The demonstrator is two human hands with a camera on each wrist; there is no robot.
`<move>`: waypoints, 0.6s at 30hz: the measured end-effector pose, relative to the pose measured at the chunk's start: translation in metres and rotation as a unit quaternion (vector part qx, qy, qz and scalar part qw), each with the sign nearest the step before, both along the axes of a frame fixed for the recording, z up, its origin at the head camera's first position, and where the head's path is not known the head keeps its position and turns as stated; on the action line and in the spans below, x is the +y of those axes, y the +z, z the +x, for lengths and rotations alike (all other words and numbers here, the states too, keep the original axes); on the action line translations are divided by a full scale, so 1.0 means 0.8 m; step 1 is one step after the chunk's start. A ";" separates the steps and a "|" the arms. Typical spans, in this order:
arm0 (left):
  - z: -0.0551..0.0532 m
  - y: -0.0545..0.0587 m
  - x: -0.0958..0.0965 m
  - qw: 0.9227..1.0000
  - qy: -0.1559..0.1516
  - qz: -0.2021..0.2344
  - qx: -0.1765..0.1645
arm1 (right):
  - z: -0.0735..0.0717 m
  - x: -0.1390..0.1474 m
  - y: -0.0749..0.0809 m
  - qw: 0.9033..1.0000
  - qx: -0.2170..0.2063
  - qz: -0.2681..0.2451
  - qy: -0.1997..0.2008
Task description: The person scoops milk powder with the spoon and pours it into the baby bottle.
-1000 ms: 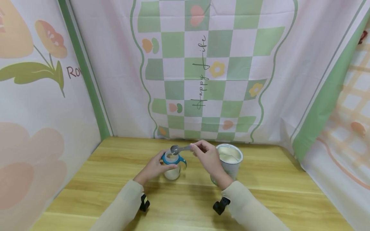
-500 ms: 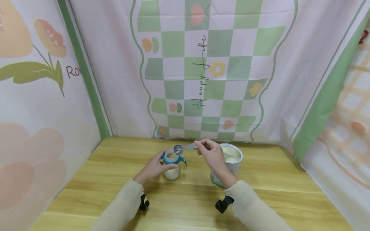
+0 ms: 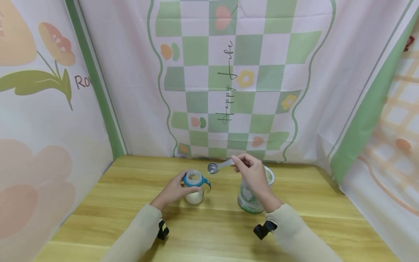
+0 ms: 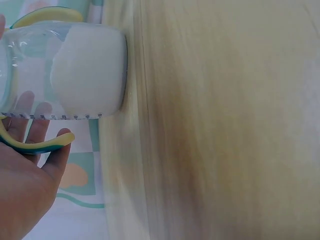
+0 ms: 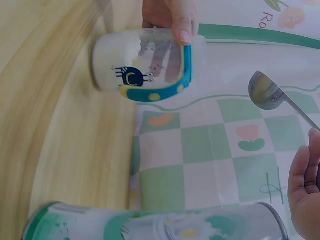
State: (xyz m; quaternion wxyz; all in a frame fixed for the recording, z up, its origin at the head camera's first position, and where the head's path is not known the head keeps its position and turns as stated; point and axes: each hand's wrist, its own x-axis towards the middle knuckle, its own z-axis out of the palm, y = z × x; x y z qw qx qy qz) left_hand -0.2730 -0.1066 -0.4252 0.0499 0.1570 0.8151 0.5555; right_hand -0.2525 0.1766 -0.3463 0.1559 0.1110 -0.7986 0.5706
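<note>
A clear baby bottle (image 3: 195,197) with a blue handled collar stands uncapped on the table. White contents fill its lower part, and the left wrist view shows scale marks along its side (image 4: 90,70). My left hand (image 3: 175,190) grips it around the collar, thumb in front. Up and to the right of the mouth, my right hand (image 3: 253,174) pinches the handle of a small measuring spoon (image 3: 213,167). The spoon's bowl looks empty. Behind that hand stands an open tin (image 3: 250,203) with a green-and-white print; most of its mouth is hidden by the hand.
The wooden table (image 3: 209,233) ends at a hanging cloth (image 3: 219,138) with green checks. More printed cloth (image 3: 39,182) closes off the left side, and another stands at the right. Black cameras (image 3: 264,229) sit on both wrists.
My right hand has moved the measuring spoon right and slightly up, from over the bottle's mouth toward the tin, now covering more of the tin's opening. The left hand and bottle stay put.
</note>
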 end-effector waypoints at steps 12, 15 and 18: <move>-0.012 -0.008 -0.005 1.000 -0.008 -0.027 0.009 | 0.000 0.033 0.006 1.000 0.020 -0.004 -0.014; -0.012 -0.005 -0.006 0.999 -0.010 -0.039 0.012 | 0.000 0.042 0.007 1.000 0.024 -0.002 -0.020; -0.014 -0.006 -0.006 0.999 -0.011 -0.046 0.019 | 0.001 0.053 0.008 0.999 0.026 0.007 -0.028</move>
